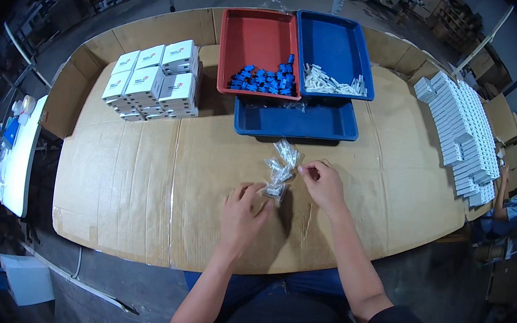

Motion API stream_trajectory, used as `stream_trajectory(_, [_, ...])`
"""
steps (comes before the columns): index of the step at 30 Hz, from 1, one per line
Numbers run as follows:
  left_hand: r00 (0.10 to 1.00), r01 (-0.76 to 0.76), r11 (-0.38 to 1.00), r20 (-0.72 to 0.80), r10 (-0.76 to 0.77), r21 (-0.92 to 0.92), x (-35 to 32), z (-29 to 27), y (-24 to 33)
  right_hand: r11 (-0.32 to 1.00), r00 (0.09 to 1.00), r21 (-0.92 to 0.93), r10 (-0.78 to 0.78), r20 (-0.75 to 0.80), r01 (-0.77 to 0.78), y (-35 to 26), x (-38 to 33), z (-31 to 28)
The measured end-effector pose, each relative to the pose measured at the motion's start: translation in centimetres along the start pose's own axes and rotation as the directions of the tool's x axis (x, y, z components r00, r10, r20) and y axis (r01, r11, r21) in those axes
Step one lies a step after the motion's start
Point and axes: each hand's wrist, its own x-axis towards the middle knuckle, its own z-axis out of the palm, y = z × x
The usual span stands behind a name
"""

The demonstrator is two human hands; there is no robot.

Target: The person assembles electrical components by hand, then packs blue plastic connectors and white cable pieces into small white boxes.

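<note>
Several small clear plastic bags (281, 171) with shiny bits inside lie in a loose column at the middle of the table; their exact contents are too small to make out. My left hand (243, 215) is beside the nearest bag (275, 192), its fingers apart and the index fingertip at the bag's left edge. To the right of the bags, my right hand (325, 186) has its thumb and index finger pressed together in a pinch. The fingertips are close to the middle bag's edge, and whatever they hold, if anything, cannot be made out.
Beyond the bags are an empty blue tray (297, 120), a red tray (258, 42) with blue clips and a blue tray (334, 43) with white pieces. White boxes (147, 83) stand left, many small white boxes (463, 132) right. Cardboard walls (165, 29) edge the table.
</note>
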Motion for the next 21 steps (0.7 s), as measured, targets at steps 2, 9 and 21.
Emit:
stream_trajectory(2, [0.988, -0.101, 0.982, -0.100, 0.118, 0.162, 0.8, 1.6, 0.0, 0.999, 0.994, -0.029, -0.017, -0.107, 0.014, -0.3, 0.6, 1.4])
stream_trajectory(9, [0.992, -0.121, 0.925, 0.010, 0.126, 0.359, 0.9, 2.9, 0.1, 0.942, 0.994, 0.327, 0.097, -0.057, -0.073, 0.6, 1.0, 2.0])
stream_trajectory(21, [0.948, 0.311, 0.588, 0.203, -0.244, -0.747, -0.4, 3.7, 1.3, 0.601, 0.995, 0.799, 0.063, -0.072, 0.020, 4.1, -1.1, -0.6])
